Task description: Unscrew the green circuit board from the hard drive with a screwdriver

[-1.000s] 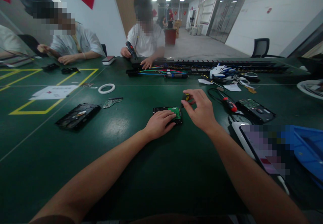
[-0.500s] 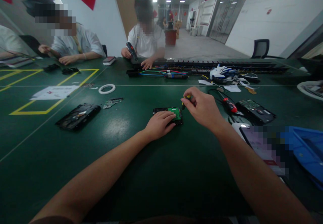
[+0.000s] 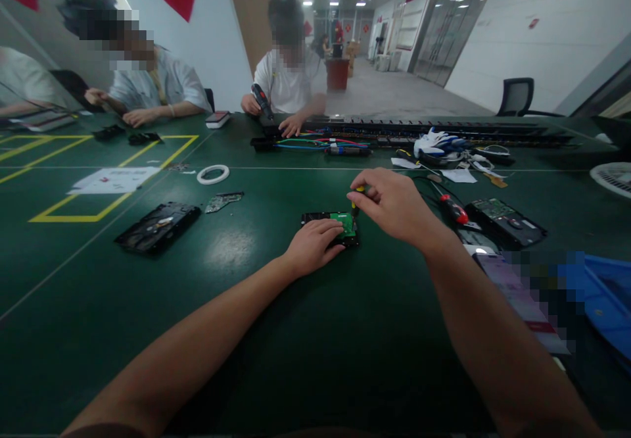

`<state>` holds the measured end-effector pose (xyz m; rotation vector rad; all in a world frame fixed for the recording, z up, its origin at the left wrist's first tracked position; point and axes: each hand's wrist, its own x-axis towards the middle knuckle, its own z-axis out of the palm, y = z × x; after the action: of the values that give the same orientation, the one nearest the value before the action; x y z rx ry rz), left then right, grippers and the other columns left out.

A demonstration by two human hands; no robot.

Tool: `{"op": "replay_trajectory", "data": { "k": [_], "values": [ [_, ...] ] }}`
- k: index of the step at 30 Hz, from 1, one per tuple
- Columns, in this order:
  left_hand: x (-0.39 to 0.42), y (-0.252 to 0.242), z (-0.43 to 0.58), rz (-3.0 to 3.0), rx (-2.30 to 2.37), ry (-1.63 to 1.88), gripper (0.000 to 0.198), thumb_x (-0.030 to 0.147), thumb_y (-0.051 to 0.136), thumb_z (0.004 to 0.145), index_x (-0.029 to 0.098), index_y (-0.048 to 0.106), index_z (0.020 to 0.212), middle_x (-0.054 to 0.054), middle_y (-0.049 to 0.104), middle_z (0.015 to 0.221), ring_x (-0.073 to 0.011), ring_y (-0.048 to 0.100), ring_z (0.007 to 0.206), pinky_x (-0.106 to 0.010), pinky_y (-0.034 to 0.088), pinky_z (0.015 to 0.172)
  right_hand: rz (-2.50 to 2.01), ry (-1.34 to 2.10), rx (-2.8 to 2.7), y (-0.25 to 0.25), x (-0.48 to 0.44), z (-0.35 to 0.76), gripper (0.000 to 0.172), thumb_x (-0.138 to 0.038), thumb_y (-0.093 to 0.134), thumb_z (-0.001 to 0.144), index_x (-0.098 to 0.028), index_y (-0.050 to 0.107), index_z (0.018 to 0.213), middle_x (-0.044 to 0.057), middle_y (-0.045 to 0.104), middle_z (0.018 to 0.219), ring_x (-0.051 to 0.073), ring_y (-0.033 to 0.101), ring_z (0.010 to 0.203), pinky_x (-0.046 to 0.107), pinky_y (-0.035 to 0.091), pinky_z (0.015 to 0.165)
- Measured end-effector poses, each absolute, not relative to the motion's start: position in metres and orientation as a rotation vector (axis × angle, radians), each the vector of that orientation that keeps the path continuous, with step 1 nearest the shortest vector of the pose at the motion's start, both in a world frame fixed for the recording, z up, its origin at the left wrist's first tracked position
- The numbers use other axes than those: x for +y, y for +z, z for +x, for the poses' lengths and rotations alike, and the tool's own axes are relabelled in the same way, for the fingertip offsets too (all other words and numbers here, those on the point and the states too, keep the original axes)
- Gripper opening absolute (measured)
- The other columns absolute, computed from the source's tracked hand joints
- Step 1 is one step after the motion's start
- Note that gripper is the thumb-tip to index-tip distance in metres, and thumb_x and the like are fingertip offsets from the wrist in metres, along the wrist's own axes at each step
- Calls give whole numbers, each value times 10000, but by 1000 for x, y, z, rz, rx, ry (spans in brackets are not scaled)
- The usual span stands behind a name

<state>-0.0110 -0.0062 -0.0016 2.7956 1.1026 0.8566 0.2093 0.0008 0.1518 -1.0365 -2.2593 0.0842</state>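
Head view: the drive (image 3: 341, 217) is lying under the left hand (image 3: 312, 247) on the surface (image 3: 315, 346), green board (image 3: 350, 225) facing up. Left fingers are stretching across it, unclenched. The right hand (image 3: 392, 200) is grasping a screwdriver (image 3: 355, 208) (yellow and black), which is pointing down at the board's right end.

A dark sleeve edge (image 3: 106, 430) shows at the upper end of the left forearm (image 3: 197, 342), brownish black and rounded where it rings the arm, its fabric too dim to make out. The right forearm (image 3: 486, 329) ends in a similarly dark cuff (image 3: 547, 429), cut off by the lower border. Both forearms are bare and smooth, tapering to narrow wrists, and the left hand (image 3: 313, 247) and right hand (image 3: 394, 204) are bare too, with slender fingers.
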Motion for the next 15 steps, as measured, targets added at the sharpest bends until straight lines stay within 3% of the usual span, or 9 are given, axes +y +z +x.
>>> {"op": "replay_trajectory", "data": {
  "k": [15],
  "values": [
    [-8,-4,-12,2774,1094,884,375,377,626,1019,177,635,1336,-125,673,1393,-290,618,1336,-514,502,1137,-1101,164,-2221,152,-3,215,82,-248,648,946,-214,681,1013,65,739,980,223,658,821,358,469,758]
  ]
}}
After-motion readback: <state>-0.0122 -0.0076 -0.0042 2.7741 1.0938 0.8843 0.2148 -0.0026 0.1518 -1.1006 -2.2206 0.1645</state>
